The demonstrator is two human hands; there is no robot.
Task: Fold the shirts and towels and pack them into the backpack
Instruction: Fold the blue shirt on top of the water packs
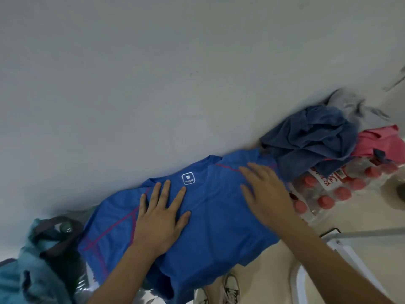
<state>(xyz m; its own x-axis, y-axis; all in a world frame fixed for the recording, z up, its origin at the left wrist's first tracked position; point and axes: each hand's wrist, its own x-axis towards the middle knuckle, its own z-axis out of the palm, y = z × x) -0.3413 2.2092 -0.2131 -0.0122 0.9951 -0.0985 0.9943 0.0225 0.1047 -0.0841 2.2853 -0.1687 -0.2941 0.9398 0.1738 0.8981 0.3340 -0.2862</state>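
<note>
A bright blue shirt (210,218) with pink seams and a white size label lies spread flat against the wall's foot. My left hand (161,212) presses flat on it just below the collar, fingers straight and spread. My right hand (266,191) lies flat on the shirt's right shoulder, fingers straight. A crumpled dark blue towel (311,139) sits to the right, with a grey garment (359,106) behind it and a pink one (381,143) beside it. A teal backpack (37,262) with dark straps stands at the lower left.
The clothes lie on shrink-wrapped packs of red-capped water bottles (333,194). A pale wall (153,84) rises right behind. Beige floor and a white metal frame (341,249) are at the lower right. My shoes (230,288) show below the shirt's hem.
</note>
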